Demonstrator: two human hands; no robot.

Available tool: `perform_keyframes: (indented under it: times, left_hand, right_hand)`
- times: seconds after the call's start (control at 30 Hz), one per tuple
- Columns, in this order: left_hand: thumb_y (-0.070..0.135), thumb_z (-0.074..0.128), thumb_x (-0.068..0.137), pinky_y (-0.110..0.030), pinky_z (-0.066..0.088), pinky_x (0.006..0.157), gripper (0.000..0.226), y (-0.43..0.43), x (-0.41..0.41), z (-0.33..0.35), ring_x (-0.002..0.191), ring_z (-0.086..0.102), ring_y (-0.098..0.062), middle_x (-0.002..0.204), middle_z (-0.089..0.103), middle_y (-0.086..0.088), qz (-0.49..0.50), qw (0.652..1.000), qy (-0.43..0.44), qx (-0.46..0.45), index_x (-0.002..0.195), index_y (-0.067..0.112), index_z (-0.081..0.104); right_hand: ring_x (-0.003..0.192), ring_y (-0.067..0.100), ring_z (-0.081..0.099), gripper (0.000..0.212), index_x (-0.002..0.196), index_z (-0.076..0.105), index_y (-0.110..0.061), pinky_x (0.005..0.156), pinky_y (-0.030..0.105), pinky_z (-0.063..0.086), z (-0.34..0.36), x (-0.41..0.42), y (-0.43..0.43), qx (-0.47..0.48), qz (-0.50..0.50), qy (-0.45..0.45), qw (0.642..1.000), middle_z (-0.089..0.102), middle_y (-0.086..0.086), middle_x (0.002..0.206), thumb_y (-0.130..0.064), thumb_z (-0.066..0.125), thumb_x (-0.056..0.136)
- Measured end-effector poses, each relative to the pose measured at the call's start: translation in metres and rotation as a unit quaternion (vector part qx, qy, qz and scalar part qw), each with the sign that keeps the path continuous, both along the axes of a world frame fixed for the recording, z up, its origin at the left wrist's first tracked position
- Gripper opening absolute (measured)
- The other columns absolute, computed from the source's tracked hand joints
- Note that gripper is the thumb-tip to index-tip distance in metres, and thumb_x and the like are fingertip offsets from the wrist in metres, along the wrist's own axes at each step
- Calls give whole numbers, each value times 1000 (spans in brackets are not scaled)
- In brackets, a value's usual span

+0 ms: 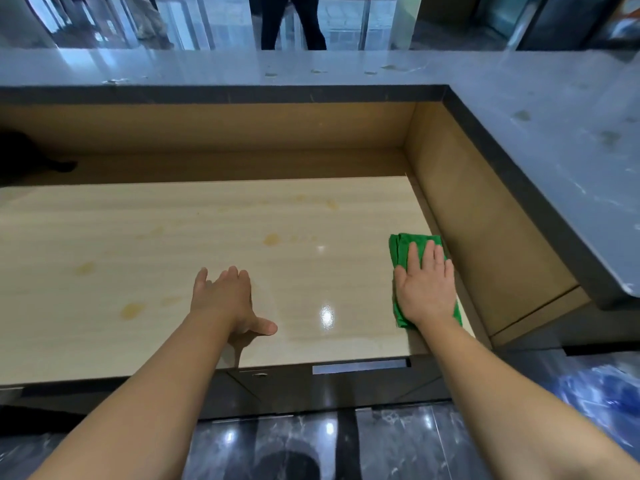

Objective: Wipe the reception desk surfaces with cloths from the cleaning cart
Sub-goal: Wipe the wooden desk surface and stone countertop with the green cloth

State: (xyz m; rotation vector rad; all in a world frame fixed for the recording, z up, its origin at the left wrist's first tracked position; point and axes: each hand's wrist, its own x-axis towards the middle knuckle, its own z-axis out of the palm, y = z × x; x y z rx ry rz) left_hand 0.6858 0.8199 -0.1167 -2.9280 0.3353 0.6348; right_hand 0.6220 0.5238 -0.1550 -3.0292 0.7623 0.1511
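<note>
Right hand (pixel 424 289) flat, pressing green cloth (pixel 401 251) at right edge of desk (pixel 138 220) | left hand (pixel 227 299) spread, empty — near front edge | advise overlapping passes leftward over stains (pixel 131 310)

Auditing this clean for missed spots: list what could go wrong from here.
The folded green cloth under the right hand sits at the right edge; the yellowish stains on the pale wood-grain desk top could be missed. The bare left hand, spread low over that glossy top, may leave prints.
</note>
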Motion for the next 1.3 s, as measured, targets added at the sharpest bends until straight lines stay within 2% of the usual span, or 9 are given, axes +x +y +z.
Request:
perform_keyframes:
  times: [0.1,0.27,0.4,0.67,0.87,1.0,1.13,1.23,1.3]
  left_hand:
    - [83,64,55,-49,0,117,100,0,2,-2,127,45,-20,131,45,1,0,1000,-3,-5,128,19,41]
    - [81,66,55,-48,-1,117,99,-6,5,-1,129,43,-19,134,45,-1,10,999,15,26,127,18,42]
    - [83,64,55,-49,-4,116,109,-9,7,2,136,36,-19,144,39,-4,14,998,33,55,137,16,37]
    - [84,64,54,-49,-2,117,104,0,3,1,132,41,-19,138,43,0,9,1000,8,-2,130,18,40]
    - [85,61,54,-46,6,117,98,9,1,-4,125,45,-18,131,47,0,-19,999,-32,-35,123,19,43]
    - [85,58,57,-43,11,113,79,18,5,-1,107,55,-13,106,53,8,-61,996,-62,-34,107,24,49]
    - [74,61,64,-43,18,106,52,44,25,2,84,56,-11,73,57,13,-52,986,-115,-105,85,28,50]
    - [70,66,64,-42,11,105,63,50,46,6,115,49,-13,106,60,13,-69,979,-130,-139,110,27,55]
    - [70,67,65,-42,7,109,78,47,61,9,133,36,-12,132,50,9,-85,980,-116,-140,125,25,49]
  right_hand:
    - [149,35,-4,62,155,-7,-15,120,47,6,0,7,49,-8,-4,-5,1000,-5,22,160,-43,10,102]
    - [147,35,-17,58,154,-12,-25,120,47,-9,-1,8,157,61,182,-3,981,-18,18,158,-42,13,104]
    - [148,26,-17,57,154,-8,-27,121,42,-7,-1,-5,137,56,287,2,956,-18,10,160,-44,11,103]
    - [150,27,3,62,156,5,-17,121,42,11,-2,-30,-5,-7,44,-32,999,4,13,163,-41,6,99]
    - [149,34,-6,61,155,-8,-16,121,46,2,0,-7,71,19,-61,-14,998,-8,20,160,-41,11,102]
    - [147,35,-15,60,152,-16,-18,120,49,-3,-1,24,160,44,77,-12,996,-18,18,158,-42,8,103]
    - [148,28,-18,58,154,-12,-23,119,44,-10,-1,64,196,57,215,5,975,-18,12,160,-41,12,104]
    - [148,22,-17,58,155,-7,-28,121,40,-7,2,89,176,54,255,11,965,-16,6,161,-44,13,103]
    - [149,20,-15,58,155,-4,-28,121,39,-5,3,101,149,56,225,2,973,-14,4,162,-44,15,103]
